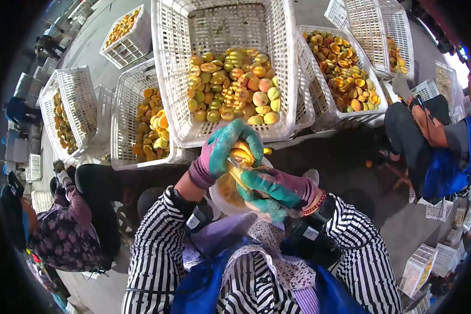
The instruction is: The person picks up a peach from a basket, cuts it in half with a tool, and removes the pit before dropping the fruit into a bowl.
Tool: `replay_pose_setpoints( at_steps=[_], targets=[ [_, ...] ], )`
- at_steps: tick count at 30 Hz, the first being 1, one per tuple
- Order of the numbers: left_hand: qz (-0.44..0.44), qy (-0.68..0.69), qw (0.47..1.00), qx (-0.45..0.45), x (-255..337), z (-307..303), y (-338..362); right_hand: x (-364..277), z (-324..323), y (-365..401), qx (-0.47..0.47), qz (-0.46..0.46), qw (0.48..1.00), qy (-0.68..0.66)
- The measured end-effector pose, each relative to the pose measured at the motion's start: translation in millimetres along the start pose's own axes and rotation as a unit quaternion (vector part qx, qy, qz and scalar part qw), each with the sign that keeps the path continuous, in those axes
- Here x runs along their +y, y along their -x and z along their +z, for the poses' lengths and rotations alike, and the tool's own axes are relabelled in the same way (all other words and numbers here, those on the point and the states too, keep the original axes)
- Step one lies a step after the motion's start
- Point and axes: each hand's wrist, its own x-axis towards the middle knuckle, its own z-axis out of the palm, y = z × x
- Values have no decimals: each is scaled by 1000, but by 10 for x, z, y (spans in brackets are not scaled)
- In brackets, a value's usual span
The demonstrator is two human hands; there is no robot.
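Observation:
My left hand (226,148), in a green-coated purple glove, is closed around an orange-yellow peach (242,155) with cut flesh showing. My right hand (277,191), gloved the same way, grips a small yellow-handled tool (237,175) against the fruit's lower side. A bit of metal shows at the tool's upper end, but its exact shape is hidden by the fingers. Below both hands stands a white bucket (217,198) with yellowish matter in it. Just beyond my hands, a white plastic crate (170,78) tilts toward me, holding peaches (235,83), many with cut grooves.
Another crate (121,115) with cut peaches stands at the left, and a crate (374,78) of halved peaches at the right. More crates stack behind. A person in a floral top (70,235) sits left; another in a blue apron (447,167) sits right.

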Motion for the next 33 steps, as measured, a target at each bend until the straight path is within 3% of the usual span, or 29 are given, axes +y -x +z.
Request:
replay_pose_setpoints(
  at_steps=[2,3,4,5,6,7,8,9,10,11,13,15,16,17,19,20,21,23,24,25,27,28,29,31,32,33],
  targets=[
    [-9,57,997,58,-80,6,-9,-32,-3,-10,-22,59,998,14],
    [-16,114,987,114,-111,-11,-16,312,-194,-143,-84,-48,992,87],
    [-45,180,978,101,-49,-95,-60,288,-170,-123,-65,5,985,160],
    [-55,309,936,162,-82,-160,-93,237,-159,-113,-48,55,970,233],
    [-65,323,921,208,-56,-194,-82,206,-198,-137,-51,56,969,234],
    [-76,337,904,252,-17,-222,-63,191,-258,-171,18,9,947,320],
    [-62,354,906,224,-24,-273,-2,202,-315,-209,89,-38,911,401],
    [-60,354,906,225,-17,-292,41,254,-378,-259,88,-38,910,402],
    [-70,357,899,244,-2,-305,71,312,-448,-322,86,57,792,602],
    [-79,359,892,265,9,-340,95,359,-507,-364,77,146,624,764],
    [-53,376,892,245,-75,-486,194,362,-466,-337,88,111,625,767],
    [-44,382,871,304,-57,-500,260,174,-284,-275,154,42,695,701],
    [-41,348,881,319,-63,-544,301,214,-341,-281,158,-17,691,705],
    [-37,347,880,321,-18,-624,352,195,-329,-302,155,-18,689,708],
    [-31,48,929,366,147,-867,475,136,-291,-336,124,54,658,741],
    [-2,-131,917,377,242,-1027,531,141,-291,-362,124,54,659,740],
    [27,-306,875,374,327,-1202,588,178,-295,-390,111,78,643,754],
    [-7,-493,745,450,260,-1528,658,266,-353,-414,98,104,628,765],
    [-36,-723,548,420,233,-1574,664,303,-395,-428,106,86,649,748],
    [-36,-722,549,418,250,-1490,567,325,-422,-435,115,66,670,731],
    [64,-718,620,310,189,-1221,269,236,-376,-404,123,39,683,719],
    [53,-754,605,250,-6,-1204,167,207,-362,-389,128,12,694,708],
    [-8,-701,684,200,-160,-1129,-11,219,-376,-389,131,14,694,708],
    [-138,-684,695,171,-682,-1188,-230,242,-410,-394,175,-93,709,677],
    [-214,-684,676,170,-968,-1267,-278,203,-402,-383,177,-94,705,680],
    [-222,-692,659,194,-1360,-1413,-256,146,-381,-362,189,-88,703,680]
  ],
)
